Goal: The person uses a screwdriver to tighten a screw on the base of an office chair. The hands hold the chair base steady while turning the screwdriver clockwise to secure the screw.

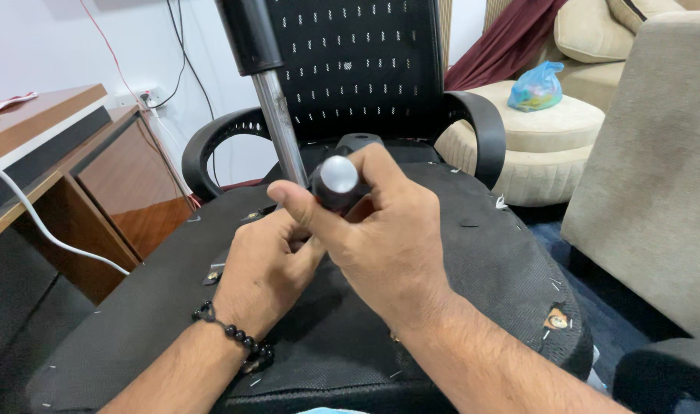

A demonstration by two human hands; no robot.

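Note:
An office chair lies upturned, the black fabric underside of its seat (472, 253) facing up. Its chrome gas cylinder (281, 126) rises tilted from the seat's middle into a black sleeve at the top. My right hand (380, 230) grips a tool with a black handle and a round grey end cap (339, 175), held upright just right of the cylinder's base. My left hand (262, 264), with a black bead bracelet on the wrist, is curled around the lower part of the tool or the fitting under it; what it pinches is hidden by my right hand.
The chair's mesh backrest (350, 61) and two curved black armrests (484, 126) stand behind. A wooden desk (97, 169) with a white cable is at the left. A beige round ottoman (549, 130) with a blue plastic bag (535, 87) and a beige sofa (656, 176) stand at the right.

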